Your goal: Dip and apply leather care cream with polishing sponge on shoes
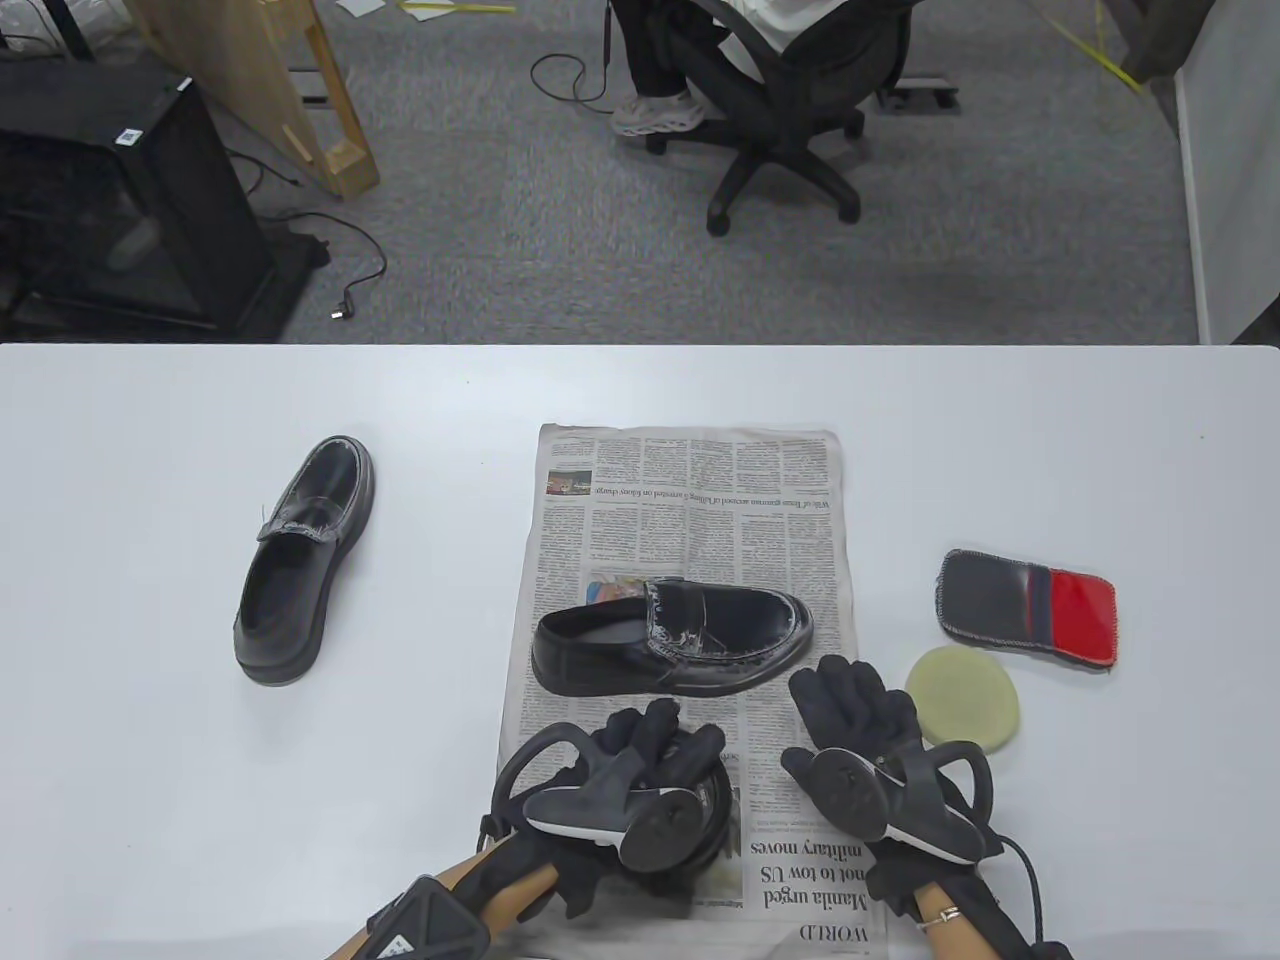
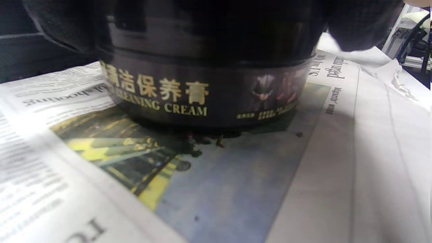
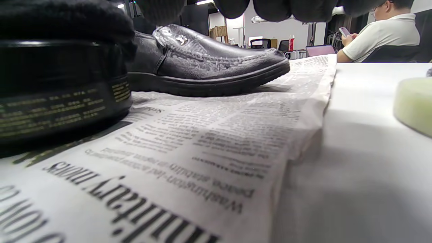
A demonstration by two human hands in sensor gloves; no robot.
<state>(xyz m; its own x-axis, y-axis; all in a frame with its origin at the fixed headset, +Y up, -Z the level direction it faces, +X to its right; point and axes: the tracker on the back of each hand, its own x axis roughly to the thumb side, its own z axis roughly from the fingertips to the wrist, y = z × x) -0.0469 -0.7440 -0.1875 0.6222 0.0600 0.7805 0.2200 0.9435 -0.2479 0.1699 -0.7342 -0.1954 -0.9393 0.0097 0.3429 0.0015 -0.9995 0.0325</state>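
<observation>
Your left hand (image 1: 640,760) is sitting on top of the black cream jar (image 2: 209,84), fingers draped over its lid and gripping it, and the jar is standing on the newspaper (image 1: 690,500) at the near end of the sheet. The left wrist view is showing the gold "CLEANING CREAM" lettering on the jar's side.

Your right hand (image 1: 860,730) is hovering flat over the newspaper's right edge, fingers spread and holding nothing. Just beside those fingers, on the bare table (image 1: 150,800), the round pale-green polishing sponge (image 1: 963,709) is lying flat; the hand is looking close to it, but I cannot tell whether it is touching.

One black loafer (image 1: 672,638) is resting on the newspaper, toe pointing to your right, with whitish smears showing on its vamp and toe. It is lying just beyond both hands. The second loafer (image 1: 305,570) is sitting well apart on the table to your left, toe pointing away from you.

Past the sponge, a grey-and-red cloth pad (image 1: 1028,608) is lying flat on the table.
</observation>
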